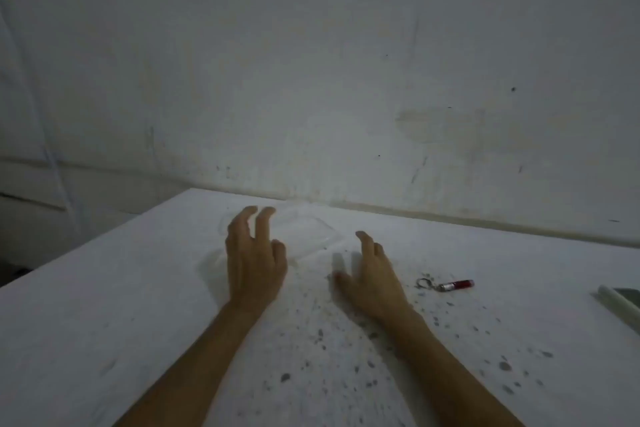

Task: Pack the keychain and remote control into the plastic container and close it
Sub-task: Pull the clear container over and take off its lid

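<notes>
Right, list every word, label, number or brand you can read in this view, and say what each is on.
None: no text can be read anywhere in this view.
Keychain: red and silver body, too small and blurred to show any marking.
Plastic container: clear, no label visible.
Object at the right edge: cut off by the frame, no print legible.
Table and wall: only specks and stains, no writing.

Bare forearms, sleeveless, ringless hands [256,260]

Before you lies a white table [104,305], its surface speckled with dark spots toward the right. On it rest a clear plastic container [311,232] near the far edge, a red keychain [446,285], and a pale object [620,302] cut off by the right edge.
</notes>
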